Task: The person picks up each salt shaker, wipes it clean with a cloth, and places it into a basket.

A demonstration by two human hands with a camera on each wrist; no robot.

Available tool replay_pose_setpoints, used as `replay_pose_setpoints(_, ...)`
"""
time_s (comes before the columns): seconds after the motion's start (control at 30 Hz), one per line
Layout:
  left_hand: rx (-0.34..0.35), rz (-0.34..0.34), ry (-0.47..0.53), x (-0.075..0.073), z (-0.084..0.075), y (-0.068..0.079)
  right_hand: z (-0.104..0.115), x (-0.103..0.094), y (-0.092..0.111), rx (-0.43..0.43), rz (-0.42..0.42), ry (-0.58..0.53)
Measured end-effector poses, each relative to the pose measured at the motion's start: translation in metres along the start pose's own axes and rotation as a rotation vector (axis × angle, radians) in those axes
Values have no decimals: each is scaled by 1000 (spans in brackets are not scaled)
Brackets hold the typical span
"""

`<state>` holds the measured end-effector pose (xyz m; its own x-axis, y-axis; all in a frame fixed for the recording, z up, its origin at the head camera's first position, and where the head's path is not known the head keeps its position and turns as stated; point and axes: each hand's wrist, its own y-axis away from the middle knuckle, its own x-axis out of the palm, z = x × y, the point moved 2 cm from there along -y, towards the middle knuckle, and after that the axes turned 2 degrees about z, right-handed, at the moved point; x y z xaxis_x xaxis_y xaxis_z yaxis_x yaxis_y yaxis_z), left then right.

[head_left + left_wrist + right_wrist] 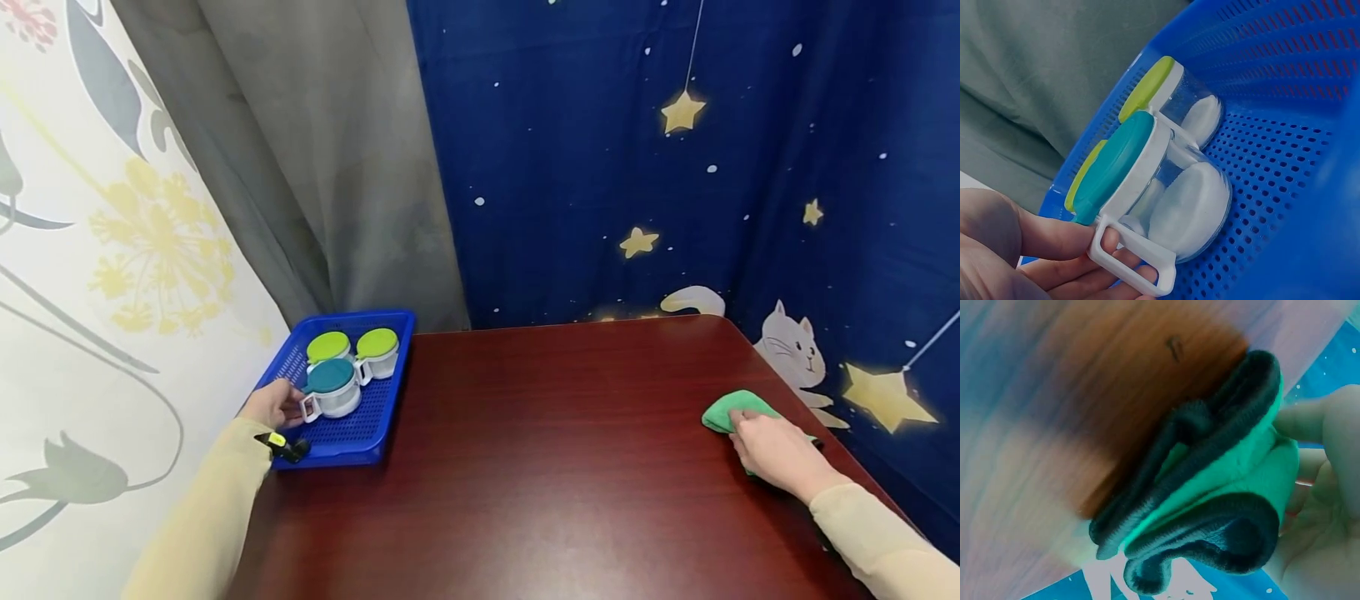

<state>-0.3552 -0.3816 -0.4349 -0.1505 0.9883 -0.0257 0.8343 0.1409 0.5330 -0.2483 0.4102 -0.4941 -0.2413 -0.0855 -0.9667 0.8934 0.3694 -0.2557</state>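
My left hand (272, 404) grips the white handle (1124, 265) of a clear jar with a teal lid (332, 376), which stands in a blue plastic basket (360, 454). In the left wrist view the thumb lies at the top of the handle, with fingers behind and through its loop. Behind it in the basket are two similar jars with lime-green lids, one at the right (377, 342) and one at the left (327, 347). Over at the table's right side, my right hand (780, 450) holds a folded green cloth (1235, 462) with black edging, pinched between thumb and fingers.
The dark red-brown table (525, 442) stretches between the two hands. Along its back hang a grey curtain (352, 167) and a blue starry curtain (570, 167), which also runs down the right side. A white floral panel (112, 333) stands close on the left.
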Motion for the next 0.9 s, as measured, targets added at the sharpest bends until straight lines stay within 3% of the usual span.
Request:
replay_pose_setpoints(0.13, -19, 15, 6, -3, 3, 0, 2, 1, -2, -25, -12, 6)
replay_pose_setpoints(0.3, -17, -16, 1, -4, 4, 4, 3, -1, -6, -32, -18, -4)
replay_pose_setpoints(0.53, 37, -16, 85, -6, -11, 16, 4, 2, -5, 38, 113, -37)
replay_pose_setpoints(0.63, 117, -66, 45, -6, -20, 23, 5, -1, -3, 84, 184, -64)
replay_pose_setpoints(0.77, 270, -210, -52, 7, -31, 36, 7, -10, -1, 143, 251, -98)
replay_pose_setpoints(0.9, 485, -363, -324, 31, -38, 59, 8, -18, -5, 198, 213, -92)
